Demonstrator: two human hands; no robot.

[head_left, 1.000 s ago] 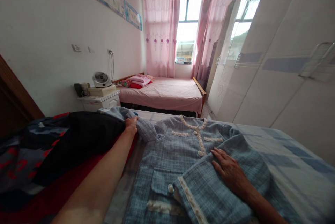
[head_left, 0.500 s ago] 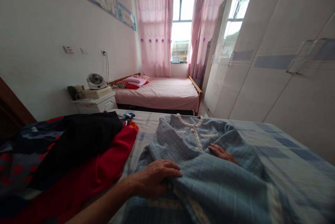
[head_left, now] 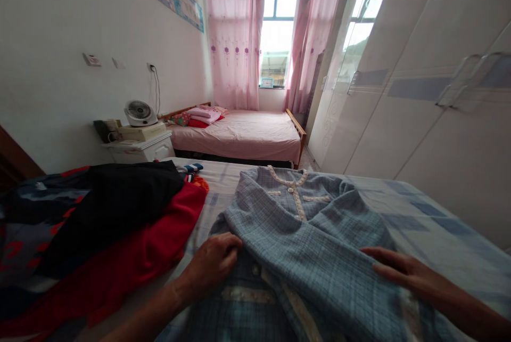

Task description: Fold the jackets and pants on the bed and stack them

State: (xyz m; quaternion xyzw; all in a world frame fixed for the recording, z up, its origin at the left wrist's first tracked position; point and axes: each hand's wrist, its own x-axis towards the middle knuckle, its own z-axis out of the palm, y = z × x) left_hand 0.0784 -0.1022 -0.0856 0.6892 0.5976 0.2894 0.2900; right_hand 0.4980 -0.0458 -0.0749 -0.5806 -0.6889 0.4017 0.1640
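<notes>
A blue-grey woven jacket (head_left: 279, 225) lies front side up on the bed before me, with cream braid at its neck, pocket lines and front. Both sleeves are folded inward across its body. At the jacket's left edge, my left hand (head_left: 211, 262) is closed, its fingers curled on the cloth; the fingertips are partly hidden. My right hand (head_left: 403, 273) rests at the right side of the folded sleeve, fingers stretched out and touching the fabric from above.
On the left lies a heap of clothes, with a black garment (head_left: 120, 193) over a red one (head_left: 159, 241). Beneath everything spreads a checked bedsheet (head_left: 423, 219). Further off are a pink bed (head_left: 247, 131), a nightstand with a fan (head_left: 140, 113), and a white wardrobe (head_left: 383, 129).
My left hand has moved left off the sleeve to the jacket's edge, and its fingers have curled. My right hand has come out from behind the raised sleeve, which now lies flat across the jacket.
</notes>
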